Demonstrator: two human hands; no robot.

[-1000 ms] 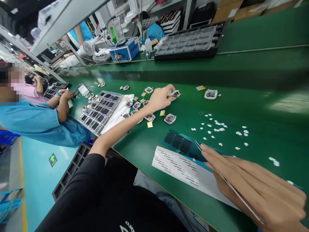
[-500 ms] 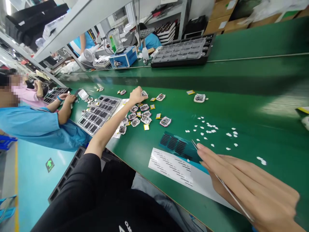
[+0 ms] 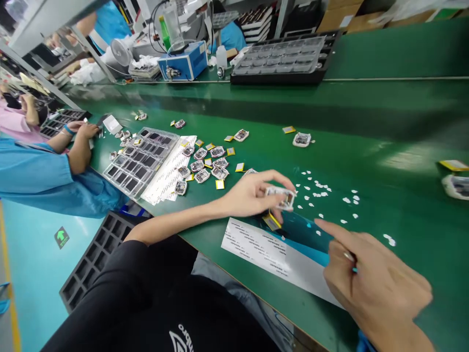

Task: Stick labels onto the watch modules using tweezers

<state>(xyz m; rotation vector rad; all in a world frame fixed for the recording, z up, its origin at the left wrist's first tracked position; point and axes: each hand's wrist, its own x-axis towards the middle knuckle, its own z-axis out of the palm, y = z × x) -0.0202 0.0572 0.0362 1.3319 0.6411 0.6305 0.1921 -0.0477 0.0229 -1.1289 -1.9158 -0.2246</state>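
Observation:
My left hand (image 3: 252,195) is closed on a small square device case (image 3: 281,197), lifted just over the blue sheet (image 3: 304,234) near the table's front edge. A yellow tab (image 3: 271,221) hangs below the case. My right hand (image 3: 370,278) is closed round thin metal tweezers (image 3: 350,258), its forefinger stretched toward the blue sheet. A white printed label sheet (image 3: 271,254) lies under both hands. More of the same device cases (image 3: 205,164) with yellow tabs lie scattered to the left.
A clear tray of dark parts (image 3: 141,159) lies at the left beside a co-worker's arm (image 3: 78,146) in a blue sleeve. Small white scraps (image 3: 326,193) dot the green table (image 3: 403,146). A black tray (image 3: 282,61) and a blue box (image 3: 183,63) stand at the back.
My left hand has come back from the far pile with one device case and now holds it over the blue sheet. My right hand has turned, the tweezers now mostly hidden in it.

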